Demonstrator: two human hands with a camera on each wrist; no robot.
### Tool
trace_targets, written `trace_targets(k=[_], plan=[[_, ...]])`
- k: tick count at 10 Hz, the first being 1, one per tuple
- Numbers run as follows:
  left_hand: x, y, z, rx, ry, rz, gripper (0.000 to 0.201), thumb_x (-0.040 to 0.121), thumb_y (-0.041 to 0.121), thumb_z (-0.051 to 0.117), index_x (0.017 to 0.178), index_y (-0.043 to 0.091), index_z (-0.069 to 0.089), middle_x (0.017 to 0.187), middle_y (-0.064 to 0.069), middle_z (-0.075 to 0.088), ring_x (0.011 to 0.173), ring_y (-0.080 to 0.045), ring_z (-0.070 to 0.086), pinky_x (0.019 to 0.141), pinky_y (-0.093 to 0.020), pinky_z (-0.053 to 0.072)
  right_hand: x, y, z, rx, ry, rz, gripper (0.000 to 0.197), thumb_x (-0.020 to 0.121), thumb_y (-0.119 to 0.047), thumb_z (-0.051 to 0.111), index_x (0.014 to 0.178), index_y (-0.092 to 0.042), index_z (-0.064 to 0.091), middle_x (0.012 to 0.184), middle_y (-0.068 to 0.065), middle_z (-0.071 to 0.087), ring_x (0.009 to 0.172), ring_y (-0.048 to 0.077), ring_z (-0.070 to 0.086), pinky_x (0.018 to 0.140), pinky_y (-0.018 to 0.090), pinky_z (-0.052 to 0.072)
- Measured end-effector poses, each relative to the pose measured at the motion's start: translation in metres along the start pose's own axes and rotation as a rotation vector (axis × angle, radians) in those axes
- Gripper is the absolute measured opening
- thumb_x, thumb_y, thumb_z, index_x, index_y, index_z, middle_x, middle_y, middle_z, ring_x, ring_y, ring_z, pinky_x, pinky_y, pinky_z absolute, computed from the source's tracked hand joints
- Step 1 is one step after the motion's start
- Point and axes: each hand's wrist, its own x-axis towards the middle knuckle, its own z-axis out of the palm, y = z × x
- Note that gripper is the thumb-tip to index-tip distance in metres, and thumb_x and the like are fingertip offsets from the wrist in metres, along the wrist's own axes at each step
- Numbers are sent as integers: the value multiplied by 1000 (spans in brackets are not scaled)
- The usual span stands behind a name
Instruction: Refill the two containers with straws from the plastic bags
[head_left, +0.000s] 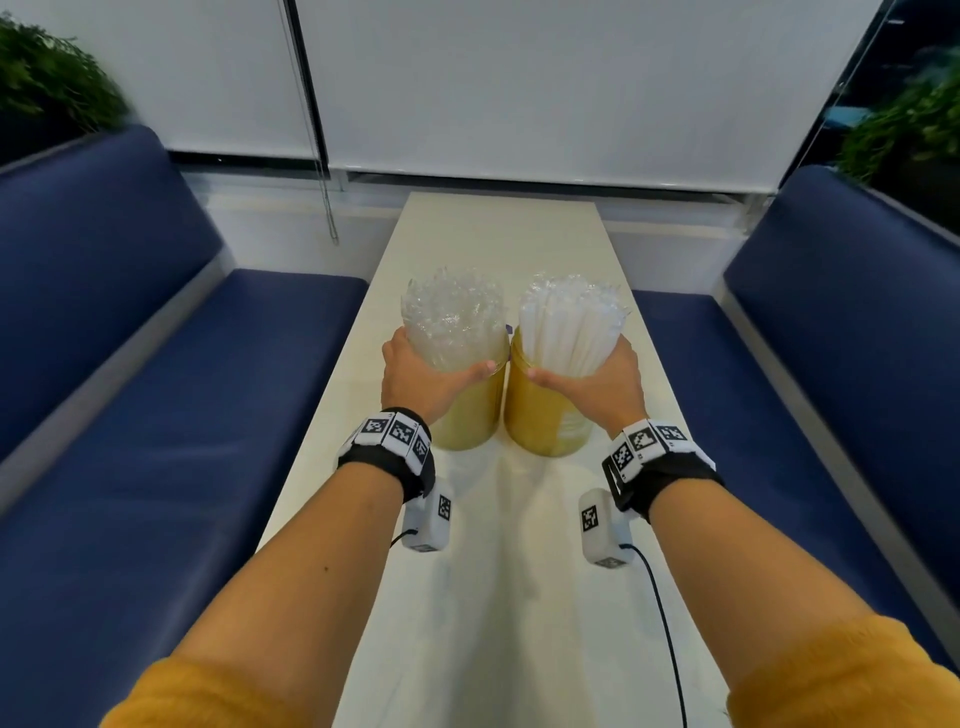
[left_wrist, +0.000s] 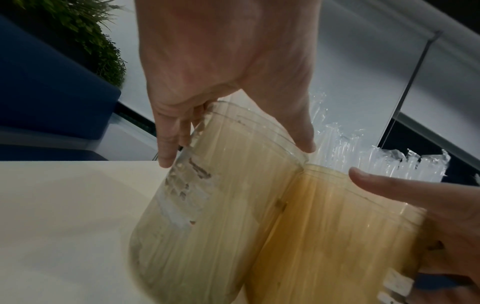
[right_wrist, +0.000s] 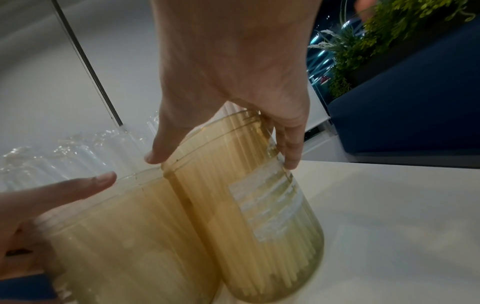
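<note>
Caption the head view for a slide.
Left hand and right hand each grip a straw-filled yellow container, side by side on the white table.

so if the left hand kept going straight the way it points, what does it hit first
Its fingers already wrap the left jar, so the left hand has nothing to reach: pushing forward would press that jar along the table, which looks free beyond.

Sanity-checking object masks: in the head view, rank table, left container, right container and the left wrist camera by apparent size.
1. table, by far the largest.
2. left container and right container: look alike, no ranking; the left hand and right hand cover parts.
3. left wrist camera, smallest, though nearer the lens.
</note>
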Motion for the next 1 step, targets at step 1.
trace_targets(k=[1], plan=[[-4, -1, -4, 40, -57, -52, 160, 39, 76, 86, 159, 20, -2, 164, -6, 15, 150, -30, 25, 118, -51, 32, -17, -5, -5, 38, -21, 53, 165, 35, -70, 93, 159, -24, -6, 165, 6, 19, 152, 26, 23, 120, 51, 30]])
